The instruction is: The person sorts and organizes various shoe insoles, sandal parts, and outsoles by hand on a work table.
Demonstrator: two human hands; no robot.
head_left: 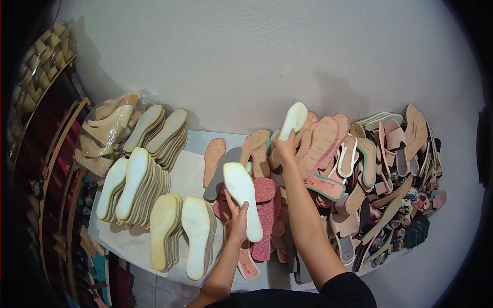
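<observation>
My left hand (237, 218) is closed around the waist of a white shoe sole (241, 192), which is held upright above the heap. Farther back, my right hand (284, 150) grips a second, smaller-looking white insole (295, 119) by its lower end, close to the wall. Under and between my hands lie a pink fuzzy slipper piece (264, 226), a dark grey sole (224, 172) and tan insoles with pink edges (328, 134). Left of my left hand stand neat stacks of cream soles, the nearest being a white-topped stack (197, 236) and a yellowish stack (164, 231).
More sole stacks (134, 179) stand at the table's left, beside a clear bag of wedge heels (110, 128). A large pile of sandals and slipper parts (390, 179) covers the right side. The wall (246, 61) rises directly behind the table. Shelving (61, 169) flanks the far left.
</observation>
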